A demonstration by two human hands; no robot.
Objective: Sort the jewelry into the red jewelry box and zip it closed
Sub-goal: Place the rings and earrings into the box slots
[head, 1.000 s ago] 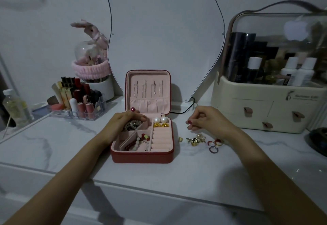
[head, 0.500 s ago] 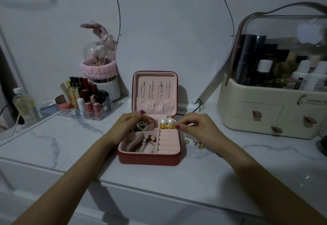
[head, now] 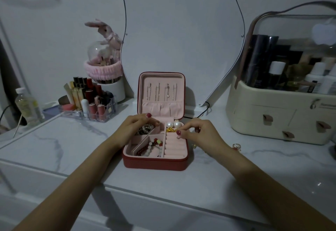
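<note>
A red jewelry box (head: 155, 162) sits open on the white marble table (head: 72, 150), close to the front edge. Its lid (head: 161, 94) stands up at the back, with thin chains (head: 161, 90) hanging inside it. The inside of the box is soft pink.

The left hand (head: 135, 127) rests on the back left corner of the box. Its fingers are curled over the rim there, above a dark sparkly bracelet (head: 145, 128) in that corner. I cannot tell if the fingers hold the bracelet or only the rim.

The right hand (head: 198, 132) is over the right side of the box. Its thumb and first finger pinch a small ring (head: 178, 136) just above the pink ring rolls (head: 175, 147). Two white pearls (head: 174, 124) and a little gold chain (head: 171, 130) lie in the back right part. A bead bracelet (head: 151, 146) with white and red beads lies in the front left part.

More rings (head: 236, 146) lie on the table to the right of the box, past the right wrist. A cream makeup case (head: 280, 114) stands at the far right. A clear tray of lipsticks (head: 89, 101) stands at the left.
</note>
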